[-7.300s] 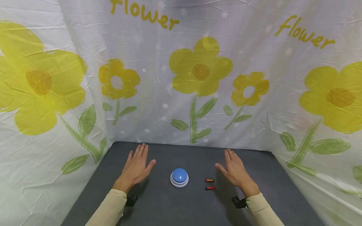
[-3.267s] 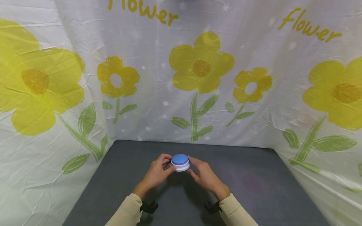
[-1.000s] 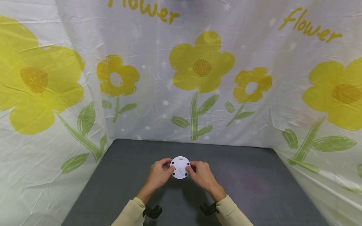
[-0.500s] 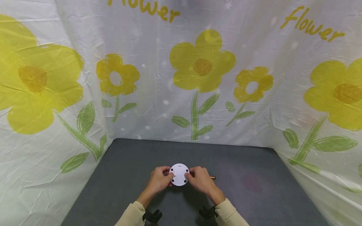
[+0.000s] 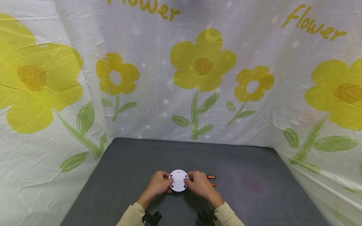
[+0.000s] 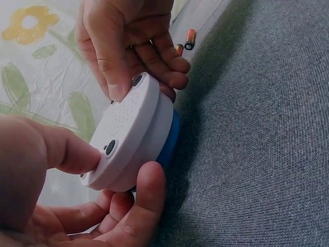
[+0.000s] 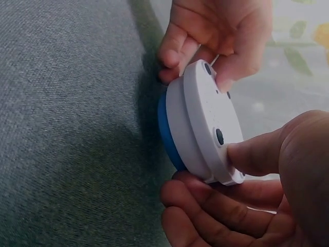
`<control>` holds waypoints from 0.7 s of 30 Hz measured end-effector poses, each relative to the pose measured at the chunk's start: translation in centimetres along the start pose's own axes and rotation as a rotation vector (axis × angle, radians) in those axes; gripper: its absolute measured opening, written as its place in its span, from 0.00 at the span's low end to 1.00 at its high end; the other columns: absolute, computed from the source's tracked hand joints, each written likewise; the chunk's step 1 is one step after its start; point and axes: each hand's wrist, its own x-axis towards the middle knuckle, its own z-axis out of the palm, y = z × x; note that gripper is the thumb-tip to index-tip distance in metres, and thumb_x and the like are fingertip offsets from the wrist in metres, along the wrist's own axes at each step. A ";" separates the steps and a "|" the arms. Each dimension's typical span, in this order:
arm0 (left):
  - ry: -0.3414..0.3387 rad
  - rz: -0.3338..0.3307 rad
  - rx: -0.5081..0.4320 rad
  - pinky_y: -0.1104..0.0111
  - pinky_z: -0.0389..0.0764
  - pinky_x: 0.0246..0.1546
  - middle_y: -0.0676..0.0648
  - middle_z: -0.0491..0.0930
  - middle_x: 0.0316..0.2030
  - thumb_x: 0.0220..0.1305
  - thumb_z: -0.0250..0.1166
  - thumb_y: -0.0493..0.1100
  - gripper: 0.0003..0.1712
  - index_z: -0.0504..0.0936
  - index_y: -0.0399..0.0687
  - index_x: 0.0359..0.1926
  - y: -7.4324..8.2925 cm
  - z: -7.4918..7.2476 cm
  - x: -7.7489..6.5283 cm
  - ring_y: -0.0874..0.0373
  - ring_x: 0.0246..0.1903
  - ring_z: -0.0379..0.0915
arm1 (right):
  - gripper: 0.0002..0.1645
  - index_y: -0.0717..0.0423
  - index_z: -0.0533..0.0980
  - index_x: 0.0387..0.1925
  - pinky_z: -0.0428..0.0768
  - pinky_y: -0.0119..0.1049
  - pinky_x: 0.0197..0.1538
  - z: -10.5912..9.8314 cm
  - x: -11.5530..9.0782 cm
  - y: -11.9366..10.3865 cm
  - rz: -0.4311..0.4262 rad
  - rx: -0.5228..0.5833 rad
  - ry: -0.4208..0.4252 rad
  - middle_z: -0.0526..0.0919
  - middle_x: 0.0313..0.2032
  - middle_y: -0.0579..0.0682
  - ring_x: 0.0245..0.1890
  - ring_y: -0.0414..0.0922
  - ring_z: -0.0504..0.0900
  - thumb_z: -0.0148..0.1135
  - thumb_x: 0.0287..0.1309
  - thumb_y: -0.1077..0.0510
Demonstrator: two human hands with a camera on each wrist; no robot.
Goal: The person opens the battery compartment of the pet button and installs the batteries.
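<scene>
A round push button (image 5: 178,180) with a white base and blue cap is held upside down just over the table. Its white underside, with a speaker grille and dark round feet, faces up in the head view. The blue cap (image 6: 169,139) points down in the left wrist view. My left hand (image 5: 158,183) grips the left rim, thumb on the underside and fingers curled beneath. On the right rim my right hand (image 5: 199,185) pinches it the same way. Beside the right hand lie two small batteries: one black and orange battery (image 5: 211,177) and one red battery (image 5: 214,185), partly hidden.
A dark grey cloth-covered table (image 5: 240,201) spreads around the hands. White curtains (image 5: 152,103) printed with yellow flowers enclose it at the back and both sides. Black wrist cameras (image 5: 152,217) sit on both wrists, low over the table.
The button was lifted from the table and turned from blue cap up to underside up. Over the last second both hands have lowered it towards me, and the batteries have come into sight again.
</scene>
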 end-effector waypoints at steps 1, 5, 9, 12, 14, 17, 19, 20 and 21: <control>-0.002 -0.003 0.001 0.66 0.87 0.21 0.46 0.87 0.29 0.65 0.66 0.36 0.15 0.84 0.28 0.48 0.0 0.0 0.0 0.59 0.18 0.83 | 0.10 0.61 0.87 0.44 0.76 0.31 0.25 0.1 0.0 0.0 0.015 -0.001 -0.005 0.85 0.22 0.42 0.21 0.33 0.77 0.66 0.68 0.59; -0.009 0.000 0.002 0.65 0.88 0.22 0.46 0.88 0.29 0.64 0.66 0.35 0.14 0.84 0.28 0.46 0.0 -0.1 -0.2 0.59 0.18 0.84 | 0.09 0.59 0.87 0.44 0.74 0.30 0.24 0.2 -0.2 -0.3 0.054 -0.009 -0.017 0.83 0.21 0.42 0.20 0.34 0.76 0.66 0.69 0.59; -0.019 -0.006 -0.011 0.64 0.89 0.23 0.46 0.89 0.29 0.64 0.66 0.34 0.11 0.85 0.29 0.44 0.0 -0.1 -0.1 0.59 0.18 0.83 | 0.09 0.59 0.87 0.44 0.74 0.30 0.24 0.2 -0.2 -0.2 0.069 -0.017 -0.026 0.83 0.21 0.41 0.21 0.35 0.77 0.66 0.69 0.59; -0.032 -0.014 -0.038 0.64 0.90 0.23 0.45 0.89 0.30 0.63 0.66 0.33 0.12 0.85 0.28 0.45 -0.2 0.0 0.0 0.59 0.19 0.83 | 0.08 0.57 0.87 0.42 0.74 0.30 0.24 0.3 -0.2 -0.1 0.070 -0.026 -0.023 0.83 0.20 0.40 0.20 0.34 0.77 0.65 0.68 0.58; -0.041 -0.013 -0.059 0.64 0.90 0.24 0.44 0.89 0.30 0.63 0.65 0.33 0.13 0.84 0.26 0.46 -0.3 0.0 0.1 0.59 0.19 0.84 | 0.07 0.55 0.87 0.40 0.73 0.30 0.24 0.3 -0.2 0.0 0.070 -0.039 -0.017 0.82 0.19 0.39 0.20 0.34 0.76 0.65 0.68 0.58; -0.055 -0.017 -0.088 0.64 0.91 0.24 0.44 0.89 0.31 0.63 0.65 0.32 0.15 0.84 0.24 0.48 -0.6 0.0 0.2 0.58 0.20 0.84 | 0.07 0.54 0.87 0.40 0.73 0.30 0.24 0.3 -0.2 0.0 0.069 -0.039 -0.014 0.82 0.19 0.38 0.19 0.34 0.76 0.65 0.69 0.58; -0.063 -0.019 -0.104 0.63 0.91 0.25 0.43 0.89 0.31 0.63 0.64 0.31 0.15 0.83 0.23 0.49 -0.7 0.0 0.3 0.58 0.21 0.85 | 0.08 0.55 0.87 0.41 0.73 0.30 0.24 0.2 -0.2 0.0 0.073 -0.031 -0.017 0.82 0.19 0.39 0.20 0.34 0.77 0.64 0.69 0.58; -0.067 -0.022 -0.114 0.63 0.91 0.25 0.43 0.89 0.31 0.63 0.64 0.31 0.15 0.83 0.23 0.49 -0.8 0.0 0.3 0.57 0.22 0.85 | 0.08 0.55 0.87 0.41 0.74 0.30 0.24 0.2 -0.3 0.0 0.073 -0.027 -0.017 0.83 0.20 0.39 0.20 0.34 0.77 0.64 0.69 0.58; -0.072 -0.023 -0.125 0.63 0.92 0.26 0.42 0.89 0.32 0.63 0.64 0.30 0.16 0.83 0.23 0.49 -0.8 -0.1 0.3 0.57 0.23 0.86 | 0.09 0.56 0.87 0.42 0.74 0.31 0.24 0.2 -0.3 0.0 0.075 -0.025 -0.017 0.83 0.20 0.39 0.20 0.34 0.77 0.65 0.69 0.58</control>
